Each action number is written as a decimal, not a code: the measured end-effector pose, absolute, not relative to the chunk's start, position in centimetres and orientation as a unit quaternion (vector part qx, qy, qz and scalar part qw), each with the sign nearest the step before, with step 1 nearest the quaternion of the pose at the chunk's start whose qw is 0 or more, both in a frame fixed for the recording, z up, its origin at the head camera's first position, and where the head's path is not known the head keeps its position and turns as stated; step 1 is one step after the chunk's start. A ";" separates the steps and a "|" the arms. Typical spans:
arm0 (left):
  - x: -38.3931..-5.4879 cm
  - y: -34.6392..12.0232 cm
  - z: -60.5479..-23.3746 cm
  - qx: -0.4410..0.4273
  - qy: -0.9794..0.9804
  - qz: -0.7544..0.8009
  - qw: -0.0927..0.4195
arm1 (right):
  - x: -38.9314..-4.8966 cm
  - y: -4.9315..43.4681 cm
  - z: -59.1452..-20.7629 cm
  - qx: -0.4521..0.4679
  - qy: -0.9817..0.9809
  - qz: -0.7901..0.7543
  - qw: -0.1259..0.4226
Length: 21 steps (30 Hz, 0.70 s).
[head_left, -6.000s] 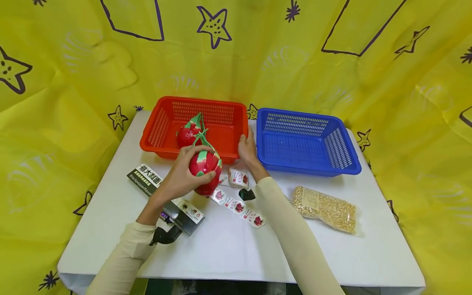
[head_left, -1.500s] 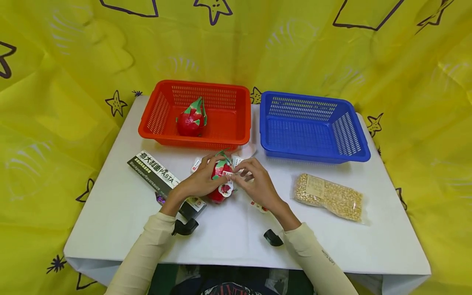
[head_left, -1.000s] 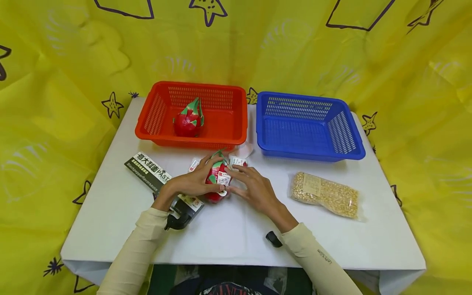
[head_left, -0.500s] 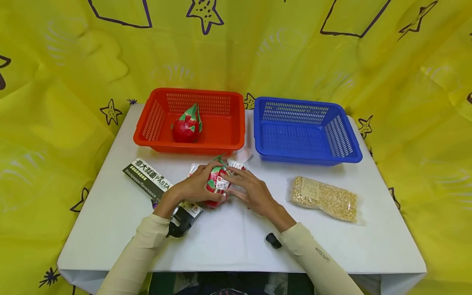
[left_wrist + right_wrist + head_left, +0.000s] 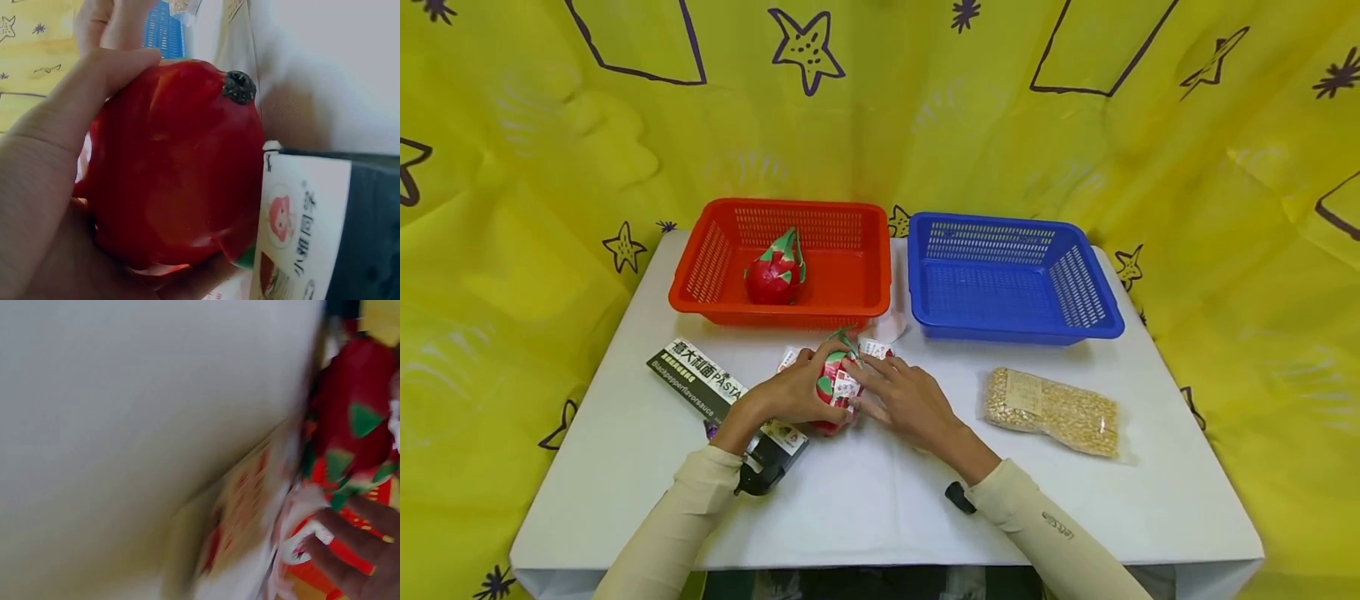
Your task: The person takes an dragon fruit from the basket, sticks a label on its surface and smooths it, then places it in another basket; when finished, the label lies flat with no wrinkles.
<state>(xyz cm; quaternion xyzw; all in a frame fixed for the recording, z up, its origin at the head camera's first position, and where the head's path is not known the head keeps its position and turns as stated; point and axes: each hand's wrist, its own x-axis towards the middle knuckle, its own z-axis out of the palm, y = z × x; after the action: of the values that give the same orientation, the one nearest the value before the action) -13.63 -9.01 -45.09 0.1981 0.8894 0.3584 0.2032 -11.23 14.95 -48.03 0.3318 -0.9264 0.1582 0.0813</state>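
Left hand (image 5: 792, 393): curled round dragon fruit (image 5: 832, 372), just nearside of red basket (image 5: 775, 319), probably to stop rolling | right hand (image 5: 916, 403): loosely spread at label (image 5: 847, 387), seemingly gripping nothing, maybe just steadying tbh

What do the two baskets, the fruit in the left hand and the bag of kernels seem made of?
Red basket and blue basket: probably moulded plastic, slight sheen; even colour, regular slots.
Held fruit: glossy, bright highlights; perhaps a plastic model, though real peel is possible.
Bag of kernels: likely clear plastic film, shiny; kernels show through.
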 end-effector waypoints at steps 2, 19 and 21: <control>-13.6 -9.0 -45.4 0.200 0.885 0.370 0.198 | -10.8 14.5 -47.7 0.301 -0.933 0.194 0.039; -9.9 -6.7 -40.9 0.254 0.815 0.463 0.237 | -8.0 13.5 -41.5 0.134 -0.859 0.474 -0.141; -9.8 -6.9 -39.9 0.263 0.800 0.478 0.249 | -8.1 13.8 -40.4 0.132 -0.864 0.465 -0.139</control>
<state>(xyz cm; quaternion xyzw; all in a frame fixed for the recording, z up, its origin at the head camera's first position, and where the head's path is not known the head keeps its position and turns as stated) -9.84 -6.86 -39.88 0.2632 0.8002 0.4781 0.2489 -8.11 13.81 -40.37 0.1320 -0.8644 0.4649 -0.1387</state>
